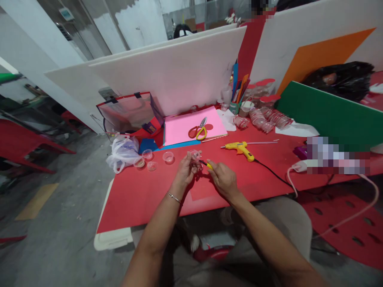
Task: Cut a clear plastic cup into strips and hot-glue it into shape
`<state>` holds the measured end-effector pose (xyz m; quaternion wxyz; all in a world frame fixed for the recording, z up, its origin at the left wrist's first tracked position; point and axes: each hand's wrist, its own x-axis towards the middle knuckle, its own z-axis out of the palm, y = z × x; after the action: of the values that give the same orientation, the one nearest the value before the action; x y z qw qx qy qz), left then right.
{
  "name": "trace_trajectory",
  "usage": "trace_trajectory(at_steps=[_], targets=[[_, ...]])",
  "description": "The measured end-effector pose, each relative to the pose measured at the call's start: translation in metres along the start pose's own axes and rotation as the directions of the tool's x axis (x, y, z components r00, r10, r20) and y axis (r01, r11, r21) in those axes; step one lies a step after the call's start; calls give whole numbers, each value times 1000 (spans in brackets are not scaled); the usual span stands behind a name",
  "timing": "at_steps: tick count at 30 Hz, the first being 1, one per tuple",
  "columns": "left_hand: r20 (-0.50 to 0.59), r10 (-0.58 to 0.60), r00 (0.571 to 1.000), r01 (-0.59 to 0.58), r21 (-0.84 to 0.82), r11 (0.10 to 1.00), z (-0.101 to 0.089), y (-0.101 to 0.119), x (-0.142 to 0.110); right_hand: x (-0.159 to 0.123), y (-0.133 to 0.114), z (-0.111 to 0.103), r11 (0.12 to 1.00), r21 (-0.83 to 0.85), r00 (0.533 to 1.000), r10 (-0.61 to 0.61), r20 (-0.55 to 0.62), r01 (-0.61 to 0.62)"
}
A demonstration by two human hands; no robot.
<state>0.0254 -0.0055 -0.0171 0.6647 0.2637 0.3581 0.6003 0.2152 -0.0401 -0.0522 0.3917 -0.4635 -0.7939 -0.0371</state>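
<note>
Two hands, clear plastic, yellow handle

A thin, silver-toned metal bracelet with a small rounded bead circles the wrist of the left hand, as I see it from my remote post. Between the bracelet and the elbow, the left forearm is bare. To the bracelet's right, the right hand and right forearm are bare too. Farther right and lower than the bracelet, I see plain greyish-beige cloth over a rounded knee.
</note>
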Motion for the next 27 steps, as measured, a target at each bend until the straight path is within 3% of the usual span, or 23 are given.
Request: trace_trajectory(at_steps=[6,10,18,27], targets=[[53,48,997,-50,24,998,1,1,-1,4,-2,-4,997,-11,997,72,2,-72],[109,50,993,-60,90,994,2,2,-5,6,-3,-5,999,23,999,48,4,-48],[77,171,982,-179,104,978,3,6,-8,5,-3,-7,999,52,1000,6,-26,-5],[56,196,979,-202,143,969,6,6,-9,5,-1,-5,1000,18,1000,9,-26,-8]])
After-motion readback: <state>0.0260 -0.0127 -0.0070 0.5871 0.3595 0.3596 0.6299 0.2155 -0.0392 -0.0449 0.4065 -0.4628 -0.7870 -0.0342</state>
